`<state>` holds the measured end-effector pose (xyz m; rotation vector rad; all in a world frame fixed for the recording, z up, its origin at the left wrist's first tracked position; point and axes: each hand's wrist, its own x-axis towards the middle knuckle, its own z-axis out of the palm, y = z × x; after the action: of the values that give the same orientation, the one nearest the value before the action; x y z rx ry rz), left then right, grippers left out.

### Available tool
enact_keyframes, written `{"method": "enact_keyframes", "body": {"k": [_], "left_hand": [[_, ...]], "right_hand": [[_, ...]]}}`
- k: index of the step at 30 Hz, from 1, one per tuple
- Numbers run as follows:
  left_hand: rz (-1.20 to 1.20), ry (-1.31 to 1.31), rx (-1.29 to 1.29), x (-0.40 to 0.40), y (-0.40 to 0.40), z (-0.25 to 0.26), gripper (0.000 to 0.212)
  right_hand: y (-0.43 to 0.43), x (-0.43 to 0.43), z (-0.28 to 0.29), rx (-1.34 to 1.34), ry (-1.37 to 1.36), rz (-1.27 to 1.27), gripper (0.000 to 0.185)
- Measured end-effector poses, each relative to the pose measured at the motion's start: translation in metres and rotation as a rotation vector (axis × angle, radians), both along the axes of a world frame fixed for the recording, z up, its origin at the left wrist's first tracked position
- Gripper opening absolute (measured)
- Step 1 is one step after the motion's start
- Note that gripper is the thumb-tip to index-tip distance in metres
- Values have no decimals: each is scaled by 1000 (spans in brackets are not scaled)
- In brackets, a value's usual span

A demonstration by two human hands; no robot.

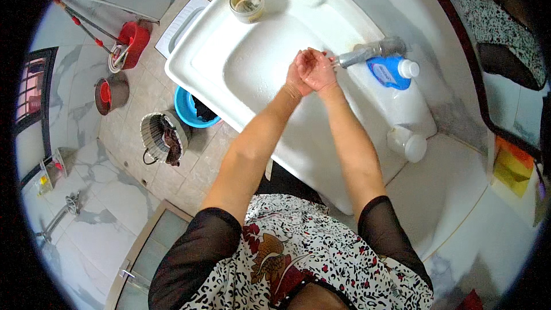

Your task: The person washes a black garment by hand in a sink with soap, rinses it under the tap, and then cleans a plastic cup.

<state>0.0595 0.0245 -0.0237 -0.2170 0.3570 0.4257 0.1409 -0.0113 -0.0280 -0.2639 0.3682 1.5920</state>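
Note:
My left hand (296, 76) and my right hand (317, 70) are pressed side by side over the basin of a white ceramic sink (206, 58). Both are cupped with palms turned up and fingers curled, right beneath the spout of a metal faucet (361, 53). The skin looks wet, and I see no solid object in either hand. Where the two hands overlap, some of the left fingers are hidden. A small clear container (246, 5) with something murky inside stands on the sink's far rim.
Right of the faucet are a blue bottle with a white cap (389, 72) and a white-lidded jar (408, 144). A dark-framed mirror (482, 112) lines the wall. On the left floor stand a blue basin (183, 105), a wicker basket (150, 125), a bucket (120, 92) and a red mop bucket (137, 47).

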Motion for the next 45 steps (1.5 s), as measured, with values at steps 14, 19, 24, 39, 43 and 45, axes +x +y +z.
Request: {"method": "enact_keyframes", "body": {"k": [14, 19, 24, 39, 43, 45], "left_hand": [[-280, 377, -203, -4, -73, 113, 48], [-73, 571, 40, 14, -21, 50, 61], [-350, 984, 922, -44, 17, 52, 57], [458, 1180, 1876, -83, 184, 66, 87], [186, 985, 1942, -73, 192, 79, 84], [102, 1003, 2086, -79, 191, 83, 83]], "right_hand": [[49, -3, -2, -380, -2516, 434, 47], [18, 14, -43, -590, -1887, 458, 36], [32, -28, 22, -485, -2290, 128, 17], [211, -69, 142, 100, -2614, 665, 27], [210, -37, 124, 324, -2597, 845, 26], [202, -35, 131, 306, -2630, 995, 25]]}}
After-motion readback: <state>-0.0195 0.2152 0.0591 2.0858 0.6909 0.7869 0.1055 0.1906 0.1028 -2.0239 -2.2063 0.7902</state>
